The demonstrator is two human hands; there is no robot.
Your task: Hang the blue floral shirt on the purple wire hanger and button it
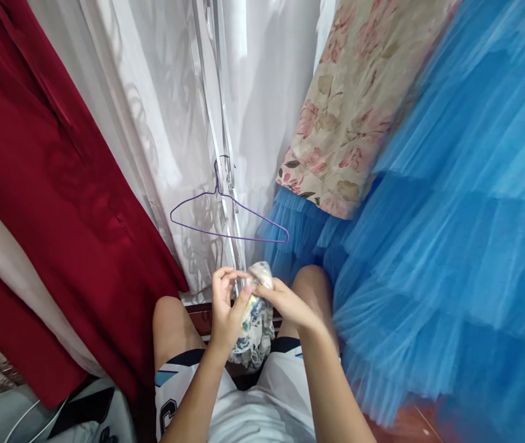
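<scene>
Between my knees hangs a small floral garment (256, 326), pale with blue and yellow print, its top edge bunched up at my fingers. My left hand (230, 301) pinches that edge between thumb and finger, the other fingers curled. My right hand (283, 298) grips the same edge from the right, close to the left thumb. Parts of its fingers are hidden behind the fabric. Just beyond my hands, a purple wire hanger (230, 236) hangs bare from a white metal stand (219, 123).
Red cloth (69, 184) drapes down the left and a white curtain (161, 123) behind. A beige floral garment (336, 135) and a tiered blue tulle dress (451, 246) hang on the right. At lower left, a grey surface (119, 412) holds a dark flat object (82, 409) and a white cable.
</scene>
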